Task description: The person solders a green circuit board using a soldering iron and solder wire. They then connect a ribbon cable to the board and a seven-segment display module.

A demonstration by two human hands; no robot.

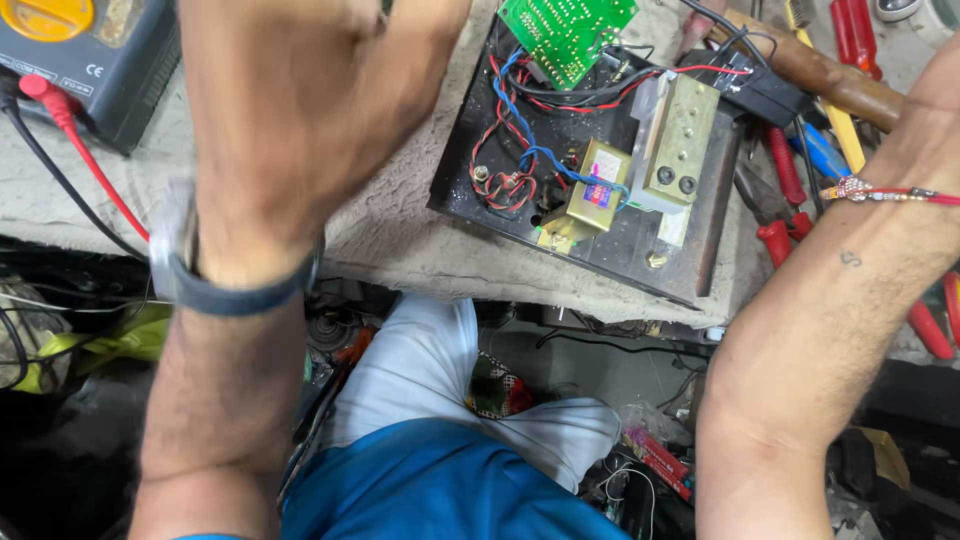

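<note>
**Op:** Workbench w/ a grey worn cloth cover [400, 230], cluttered shelf space below, seated legs in pale trousers. On the cloth sits an opened black chassis tray [610, 250], lid off, guts exposed.

**Sup:** What's inside?

**Op:** Small yellow-taped transformer [592, 195], a brass-coloured relay block [682, 140] beside it, red, blue and black wiring [510, 150] bundled to the left. Green circuit board [565, 35] is tipped up at the far edge, leads attached as far as I can see.

**Sup:** Hands?

**Op:** Left hand [300, 110] is raised close to the cam, blurred, back of hand toward me, watch on the wrist. Fingers look curled in, but I can't tell if they pinch anything. It's above the cloth, just left of the tray, not touching it from what I see. Right hand [940, 85] runs off frame at the top right, only wrist w/ a red thread band shows; fingers not visible, can't tell.

**Sup:** Progress?

**Op:** My read: unit's open and board lifted, so teardown's done. No probe or tool on the parts now. Multimeter [85, 55] sits top left w/ red lead [85, 160] plugged in and trailing across the cloth. Red-handled pliers [790, 200] and screwdrivers [855, 35] lie right of the tray, untouched. Reassembly is all left.
</note>
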